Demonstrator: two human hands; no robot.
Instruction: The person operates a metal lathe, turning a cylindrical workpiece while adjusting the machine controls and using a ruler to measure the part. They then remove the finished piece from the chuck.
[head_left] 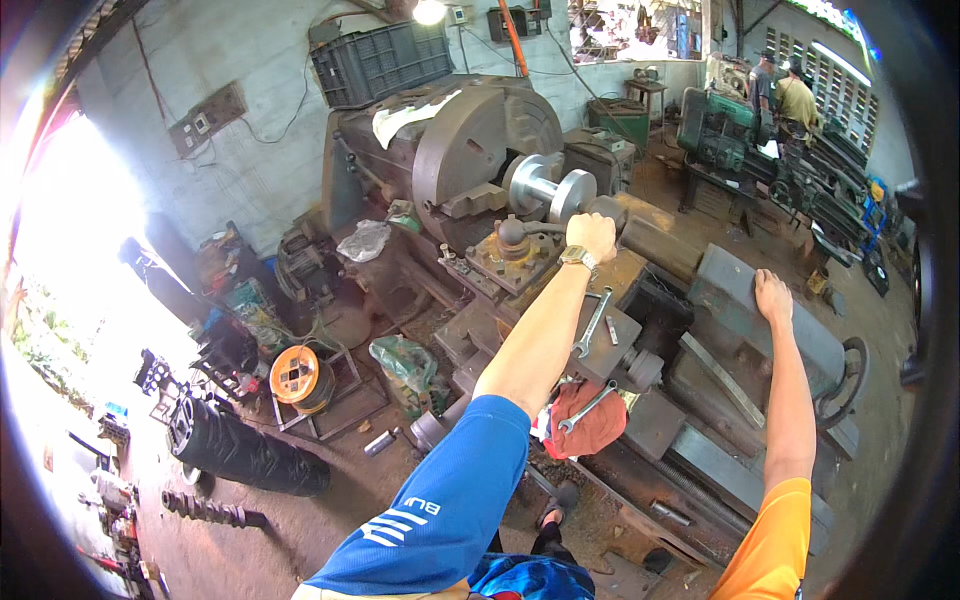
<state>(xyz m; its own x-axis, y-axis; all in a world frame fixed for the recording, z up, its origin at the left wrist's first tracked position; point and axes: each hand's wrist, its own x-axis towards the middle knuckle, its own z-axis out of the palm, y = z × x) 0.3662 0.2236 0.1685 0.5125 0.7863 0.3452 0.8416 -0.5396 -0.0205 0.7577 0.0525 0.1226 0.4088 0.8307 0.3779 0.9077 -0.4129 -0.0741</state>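
My left hand [592, 236], with a watch on its wrist, is closed around the end of the tool post lever [545, 228] on a large lathe. Just beyond it, a shiny turned metal workpiece [538, 186] with two flanges sits in the big chuck [455, 150]. My right hand [773, 296] lies on top of the grey tailstock [745, 275], its fingers resting on the casting. Between my arms, one spanner [594, 322] lies on the carriage and another spanner [588, 407] on a red cloth [585, 425].
A flat metal bar [722, 380] leans on the tailstock, near a handwheel [848, 385]. At left are an orange cable reel [297, 375], a black ribbed roll [245, 445] and a green bag [405, 370]. Two people [795, 100] stand by another machine at far right.
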